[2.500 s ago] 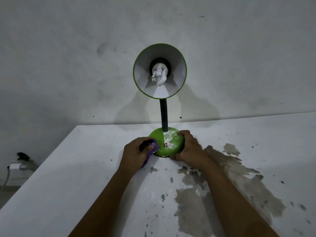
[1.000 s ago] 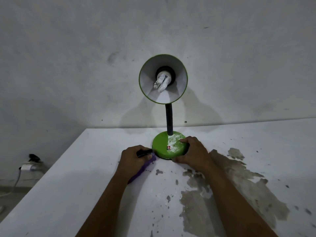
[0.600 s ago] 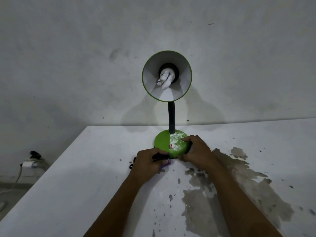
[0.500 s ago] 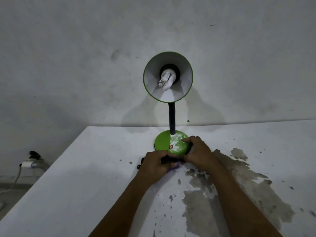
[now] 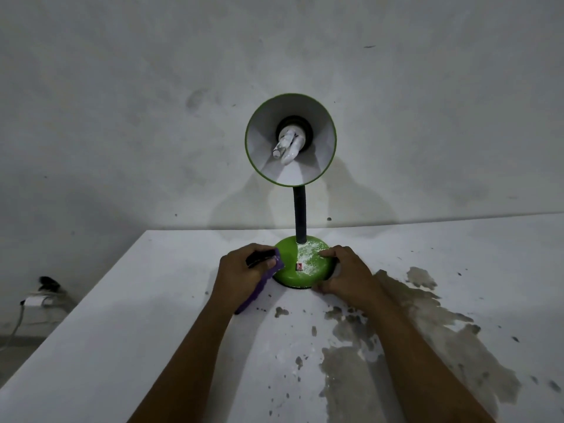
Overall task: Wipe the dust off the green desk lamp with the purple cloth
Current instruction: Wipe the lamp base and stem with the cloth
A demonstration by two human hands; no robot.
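The green desk lamp stands upright at the back of the white table, its round green base (image 5: 293, 267) speckled with white dust on the right half. A black neck (image 5: 299, 216) carries the shade (image 5: 291, 138), which faces me with a white bulb inside. My left hand (image 5: 241, 274) grips the purple cloth (image 5: 259, 285) and presses it against the base's left edge; a dark part of the cloth shows between my fingers. My right hand (image 5: 348, 277) holds the base's right rim, thumb on the dusty top.
The white table (image 5: 122, 346) has peeled, stained grey patches (image 5: 412, 331) at the right and in front of the lamp. Its left edge drops to the floor, where a plug and cable (image 5: 36, 300) lie by the grey wall.
My left hand with the cloth swept from the front of the base back round to its left edge. My right hand stayed on the right rim. The view shifted slightly.
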